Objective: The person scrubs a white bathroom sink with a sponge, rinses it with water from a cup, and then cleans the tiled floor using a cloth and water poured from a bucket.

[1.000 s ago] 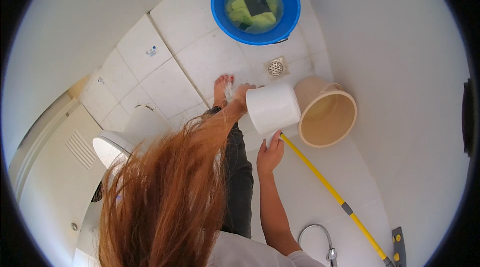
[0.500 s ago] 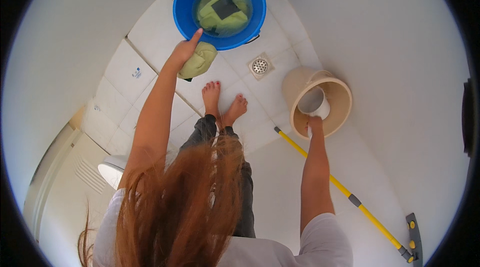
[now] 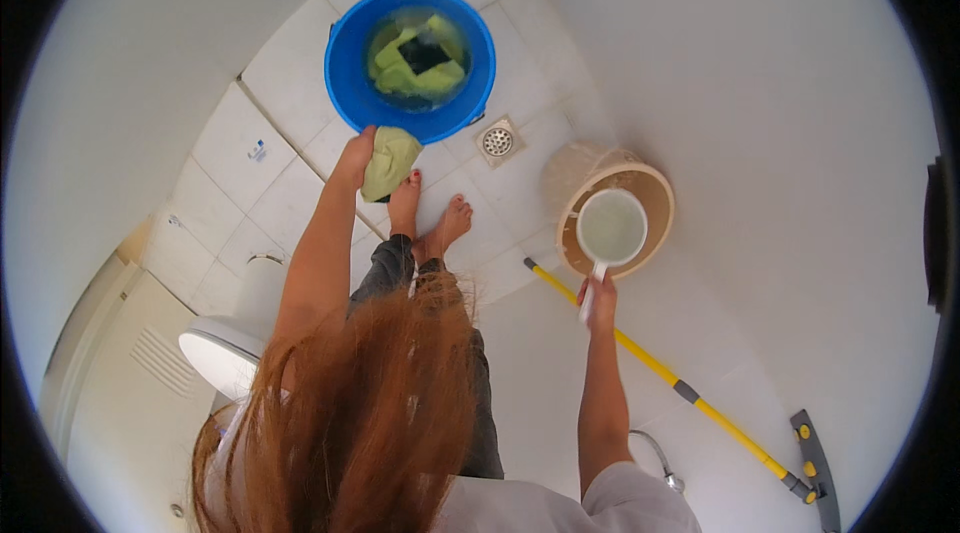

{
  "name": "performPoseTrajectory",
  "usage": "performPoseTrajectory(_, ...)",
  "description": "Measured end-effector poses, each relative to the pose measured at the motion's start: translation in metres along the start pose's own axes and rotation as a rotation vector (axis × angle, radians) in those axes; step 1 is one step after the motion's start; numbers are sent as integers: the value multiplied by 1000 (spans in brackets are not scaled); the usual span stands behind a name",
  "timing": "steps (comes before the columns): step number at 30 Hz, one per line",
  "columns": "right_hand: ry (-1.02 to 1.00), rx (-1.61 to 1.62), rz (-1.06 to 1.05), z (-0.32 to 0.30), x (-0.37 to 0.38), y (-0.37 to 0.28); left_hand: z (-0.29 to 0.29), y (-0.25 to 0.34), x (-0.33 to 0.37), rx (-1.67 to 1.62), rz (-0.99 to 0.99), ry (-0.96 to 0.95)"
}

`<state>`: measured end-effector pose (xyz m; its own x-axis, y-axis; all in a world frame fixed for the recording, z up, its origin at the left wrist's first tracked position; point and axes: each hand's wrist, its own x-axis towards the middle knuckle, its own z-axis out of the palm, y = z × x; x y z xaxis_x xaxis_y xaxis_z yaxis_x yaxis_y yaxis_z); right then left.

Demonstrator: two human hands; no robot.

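My right hand point(image 3: 600, 301) is closed round the handle of a white water dipper point(image 3: 612, 228), whose round bowl holds cloudy liquid. The dipper is raised over the mouth of a beige bucket point(image 3: 657, 249) that looks tipped towards me. On the left, my left hand point(image 3: 357, 157) grips a folded light-green cloth point(image 3: 392, 162) just below the near rim of a blue bucket point(image 3: 345, 83). Murky water stands in the blue bucket. Another light-green cloth point(image 3: 425, 82) with a dark patch lies soaked in it.
A square floor drain point(image 3: 497, 142) sits between the buckets. Along the right, a yellow pole point(image 3: 650, 360) with a dark flat head point(image 3: 818, 468) lies slanted. A white toilet point(image 3: 225, 353) stands on the left. My bare feet point(image 3: 440, 228) are on the tiles; long hair covers the lower middle.
My right hand has lifted the dipper from inside the beige bucket, and its liquid-filled bowl now shows. In the picture, the blue bucket and my left hand with the cloth sit lower.
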<state>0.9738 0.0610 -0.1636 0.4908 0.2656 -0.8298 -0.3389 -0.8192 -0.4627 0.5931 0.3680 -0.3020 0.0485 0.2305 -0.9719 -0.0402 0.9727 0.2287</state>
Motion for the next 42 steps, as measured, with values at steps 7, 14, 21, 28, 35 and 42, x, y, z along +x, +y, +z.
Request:
performPoseTrajectory(7,54,-770,-296,21,-130,-25,-75,-90,-10,169,90,239)
performPoseTrajectory(14,150,-1268,-414,71,-142,1,-107,-115,-71,194,-43,266)
performPoseTrajectory(21,156,-1520,-473,116,-144,-36,-128,-126,-97,534,218,650)
performPoseTrajectory(28,168,-1065,-938,130,-62,-39,-124,-67,-161,550,85,289)
performPoseTrajectory(35,-279,41,219,257,-4,-59,-117,-146,-121,192,159,429)
performPoseTrajectory(42,-323,309,270,334,-44,4,-93,-168,-152,-1066,-55,-18)
